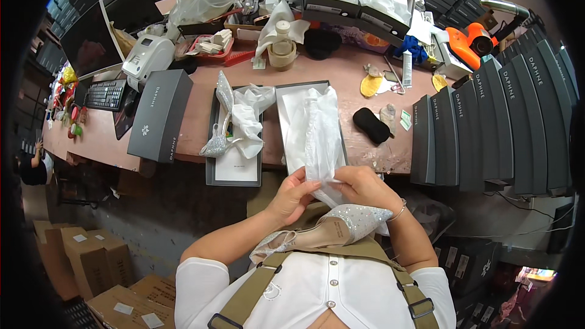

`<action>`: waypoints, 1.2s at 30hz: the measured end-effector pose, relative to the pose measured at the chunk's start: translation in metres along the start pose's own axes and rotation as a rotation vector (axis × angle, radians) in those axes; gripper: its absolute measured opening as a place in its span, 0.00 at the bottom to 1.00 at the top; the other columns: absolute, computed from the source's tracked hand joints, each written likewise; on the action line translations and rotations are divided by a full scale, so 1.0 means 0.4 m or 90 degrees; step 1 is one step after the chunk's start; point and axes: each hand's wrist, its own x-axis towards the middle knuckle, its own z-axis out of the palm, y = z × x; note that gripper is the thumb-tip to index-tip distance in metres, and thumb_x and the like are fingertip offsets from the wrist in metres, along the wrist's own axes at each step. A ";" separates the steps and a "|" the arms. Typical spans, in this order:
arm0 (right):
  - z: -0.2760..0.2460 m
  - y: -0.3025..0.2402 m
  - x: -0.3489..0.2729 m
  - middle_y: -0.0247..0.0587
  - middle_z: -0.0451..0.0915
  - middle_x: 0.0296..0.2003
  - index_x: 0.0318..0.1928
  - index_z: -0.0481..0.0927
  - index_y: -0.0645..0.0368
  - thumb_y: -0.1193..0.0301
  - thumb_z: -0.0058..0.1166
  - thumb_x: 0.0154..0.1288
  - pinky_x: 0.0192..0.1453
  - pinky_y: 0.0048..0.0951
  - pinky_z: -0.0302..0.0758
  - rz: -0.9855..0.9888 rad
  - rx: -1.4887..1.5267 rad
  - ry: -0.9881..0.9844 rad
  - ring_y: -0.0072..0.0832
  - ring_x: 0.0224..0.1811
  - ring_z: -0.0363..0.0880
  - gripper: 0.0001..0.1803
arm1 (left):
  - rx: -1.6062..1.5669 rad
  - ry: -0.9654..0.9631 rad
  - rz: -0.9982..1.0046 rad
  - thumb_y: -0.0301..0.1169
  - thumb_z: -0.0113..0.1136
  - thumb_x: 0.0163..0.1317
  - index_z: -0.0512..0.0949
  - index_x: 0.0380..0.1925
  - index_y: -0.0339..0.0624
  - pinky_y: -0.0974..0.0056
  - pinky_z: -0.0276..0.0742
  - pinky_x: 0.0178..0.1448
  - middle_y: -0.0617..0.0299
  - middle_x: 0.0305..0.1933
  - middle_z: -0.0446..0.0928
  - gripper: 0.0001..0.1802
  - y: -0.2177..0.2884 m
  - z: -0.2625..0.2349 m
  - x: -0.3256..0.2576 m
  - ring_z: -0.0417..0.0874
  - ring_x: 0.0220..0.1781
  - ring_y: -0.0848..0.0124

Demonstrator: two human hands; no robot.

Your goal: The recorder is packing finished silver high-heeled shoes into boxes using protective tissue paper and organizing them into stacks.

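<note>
My left hand (292, 195) and my right hand (362, 186) both pinch a sheet of clear, crinkled wrapping film (320, 140) that hangs out of an open grey shoe box (281, 94) at the table's front edge. A glittery silver pointed shoe (341, 225) lies across my lap, just under the hands. Its partner, a silver high-heeled shoe (220, 128), rests with white tissue on the grey box lid (234, 167) to the left.
A closed grey shoe box (159, 116) lies further left, near a keyboard (106, 94) and a label printer (148, 55). A row of upright grey boxes (487, 128) fills the right side. Black pads (370, 125), a tape roll (282, 49) and an orange tool (472, 42) crowd the pink table (195, 116). Cardboard cartons (91, 262) sit on the floor.
</note>
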 end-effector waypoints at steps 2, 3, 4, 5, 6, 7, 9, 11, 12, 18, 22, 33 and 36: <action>0.007 0.005 -0.003 0.54 0.78 0.31 0.38 0.76 0.64 0.72 0.56 0.58 0.37 0.42 0.73 0.057 0.011 0.051 0.52 0.34 0.77 0.09 | -0.030 0.047 0.056 0.25 0.57 0.60 0.68 0.56 0.39 0.58 0.71 0.61 0.58 0.51 0.75 0.22 -0.006 -0.010 0.001 0.77 0.54 0.67; 0.011 0.007 -0.004 0.55 0.77 0.31 0.38 0.76 0.64 0.73 0.56 0.58 0.37 0.42 0.73 0.085 0.016 0.077 0.52 0.34 0.77 0.09 | -0.045 0.069 0.085 0.24 0.56 0.60 0.69 0.55 0.38 0.58 0.72 0.61 0.57 0.50 0.76 0.22 -0.009 -0.015 -0.001 0.78 0.52 0.67; 0.018 0.013 -0.005 0.54 0.78 0.31 0.39 0.77 0.63 0.73 0.57 0.57 0.36 0.41 0.74 0.065 0.029 0.095 0.51 0.34 0.77 0.10 | -0.049 0.070 0.092 0.23 0.56 0.60 0.68 0.55 0.38 0.57 0.72 0.61 0.57 0.50 0.76 0.22 -0.010 -0.019 -0.006 0.77 0.53 0.66; 0.025 0.023 -0.009 0.53 0.78 0.31 0.40 0.77 0.63 0.73 0.57 0.56 0.36 0.41 0.74 0.048 0.038 0.113 0.51 0.33 0.77 0.11 | -0.055 0.068 0.098 0.23 0.55 0.59 0.68 0.56 0.38 0.57 0.72 0.61 0.57 0.51 0.75 0.23 -0.011 -0.022 -0.012 0.77 0.53 0.66; 0.030 0.030 -0.012 0.52 0.78 0.31 0.41 0.78 0.62 0.73 0.58 0.55 0.36 0.40 0.75 0.030 0.048 0.131 0.50 0.33 0.78 0.12 | -0.062 0.066 0.105 0.22 0.55 0.59 0.68 0.56 0.38 0.56 0.72 0.61 0.56 0.52 0.75 0.23 -0.008 -0.023 -0.016 0.77 0.54 0.66; 0.024 0.037 -0.018 0.46 0.79 0.30 0.45 0.79 0.59 0.71 0.59 0.54 0.35 0.37 0.76 -0.001 0.032 0.108 0.45 0.31 0.79 0.16 | -0.082 0.021 0.097 0.25 0.56 0.61 0.68 0.56 0.37 0.57 0.71 0.62 0.56 0.53 0.74 0.22 -0.001 -0.023 -0.023 0.76 0.55 0.67; 0.014 0.032 -0.015 0.43 0.79 0.30 0.46 0.80 0.56 0.70 0.58 0.54 0.34 0.35 0.76 -0.014 -0.044 0.041 0.42 0.31 0.80 0.17 | -0.034 0.093 0.074 0.28 0.58 0.62 0.67 0.57 0.36 0.58 0.70 0.62 0.57 0.54 0.73 0.23 0.001 0.007 -0.030 0.75 0.55 0.67; -0.013 0.004 0.000 0.41 0.78 0.29 0.46 0.80 0.55 0.70 0.57 0.55 0.34 0.33 0.76 -0.023 -0.040 -0.020 0.39 0.30 0.81 0.16 | 0.134 0.116 0.070 0.33 0.60 0.64 0.68 0.56 0.36 0.62 0.71 0.60 0.58 0.54 0.74 0.23 -0.007 0.012 -0.024 0.75 0.54 0.68; -0.013 0.004 0.003 0.41 0.78 0.29 0.46 0.80 0.55 0.70 0.56 0.56 0.34 0.33 0.76 -0.031 -0.047 -0.021 0.39 0.30 0.81 0.15 | 0.113 0.147 0.081 0.33 0.60 0.64 0.69 0.54 0.36 0.62 0.71 0.59 0.59 0.52 0.74 0.22 -0.018 -0.001 -0.018 0.76 0.53 0.69; 0.010 0.038 -0.016 0.45 0.79 0.32 0.47 0.78 0.58 0.73 0.57 0.56 0.36 0.36 0.76 0.024 0.021 0.088 0.43 0.32 0.80 0.16 | -0.053 0.152 0.203 0.35 0.58 0.66 0.75 0.46 0.36 0.64 0.74 0.53 0.61 0.46 0.78 0.14 0.002 -0.048 -0.015 0.79 0.46 0.72; 0.023 0.030 -0.007 0.49 0.81 0.34 0.44 0.79 0.61 0.76 0.58 0.55 0.40 0.37 0.76 0.029 0.006 0.060 0.47 0.35 0.80 0.14 | -0.080 0.120 0.157 0.33 0.57 0.66 0.73 0.51 0.36 0.60 0.68 0.63 0.58 0.49 0.77 0.17 -0.008 0.014 -0.026 0.76 0.54 0.67; -0.013 0.007 -0.021 0.49 0.80 0.31 0.45 0.77 0.66 0.79 0.53 0.59 0.39 0.30 0.74 0.139 0.168 0.088 0.37 0.32 0.79 0.12 | -0.107 0.026 0.050 0.20 0.53 0.56 0.64 0.61 0.34 0.61 0.68 0.65 0.52 0.59 0.71 0.29 -0.014 -0.039 -0.046 0.72 0.62 0.65; -0.030 0.005 -0.021 0.44 0.80 0.31 0.46 0.77 0.65 0.80 0.52 0.60 0.38 0.25 0.74 0.113 0.190 0.085 0.25 0.30 0.76 0.12 | -0.025 -0.101 0.057 0.20 0.57 0.55 0.61 0.63 0.34 0.60 0.65 0.67 0.53 0.62 0.69 0.33 0.007 -0.003 -0.046 0.69 0.65 0.65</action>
